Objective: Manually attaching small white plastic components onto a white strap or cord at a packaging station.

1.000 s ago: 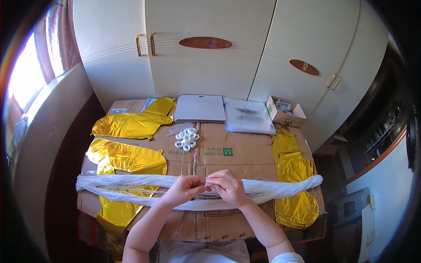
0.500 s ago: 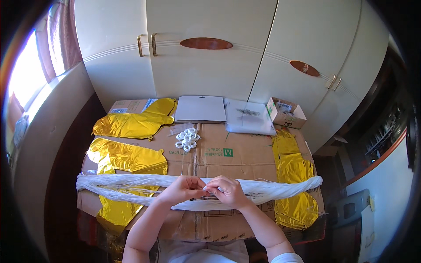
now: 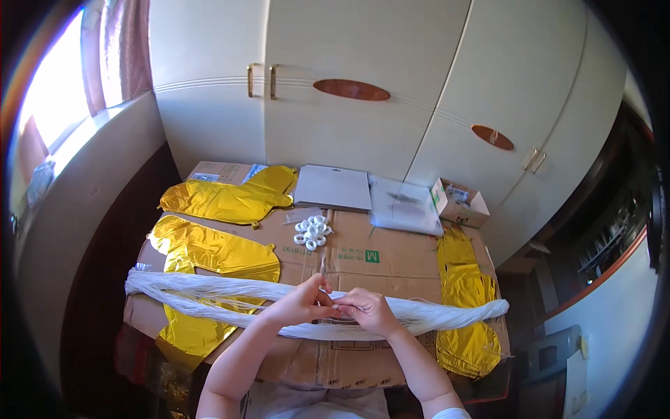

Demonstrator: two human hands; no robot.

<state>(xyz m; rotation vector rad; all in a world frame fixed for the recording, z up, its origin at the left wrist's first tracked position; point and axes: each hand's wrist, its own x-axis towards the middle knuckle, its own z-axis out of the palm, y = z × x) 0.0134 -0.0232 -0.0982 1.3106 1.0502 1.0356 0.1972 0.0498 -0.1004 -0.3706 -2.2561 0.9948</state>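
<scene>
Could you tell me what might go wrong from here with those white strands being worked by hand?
1. The left hand and right hand pinch a few threads of the long white strand bundle; loose strands on its left side could tangle.
2. The bundle's right end lies at the cardboard edge and might slip off.
3. It crosses the gold foil balloon, so pulling may drag or crease the foil.

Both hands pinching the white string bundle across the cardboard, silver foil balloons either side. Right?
Not quite: the head view shows the foil balloons are gold, not silver. Both the left hand and right hand do pinch at the white string bundle across the cardboard.
</scene>
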